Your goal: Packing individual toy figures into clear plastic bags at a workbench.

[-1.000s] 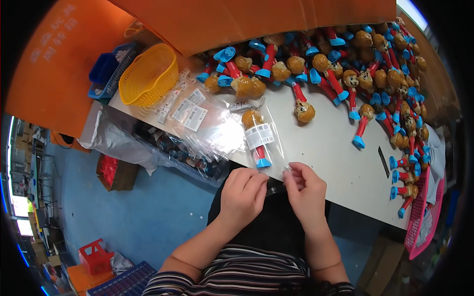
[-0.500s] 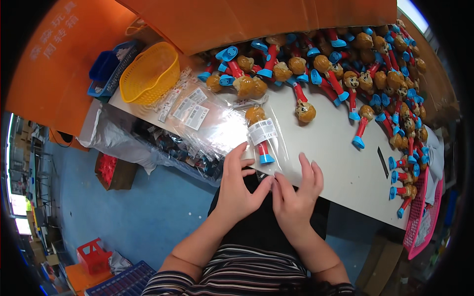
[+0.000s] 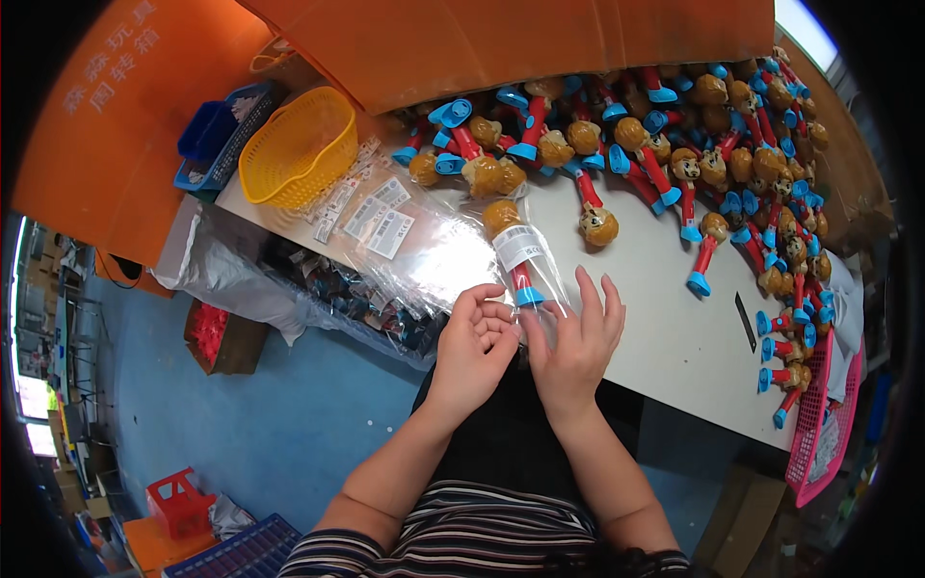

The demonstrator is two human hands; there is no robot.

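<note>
Bagged figure lies nr the bench edge, blue base toward the hands. L hand half-curled, R hand w/ outer fingers spread, both at clear bag's near end; can't tell if either pinches it. Farther L: flat labelled bags, then yellow basket. Loose figures heaped toward back & R, nr orange panel.
</note>
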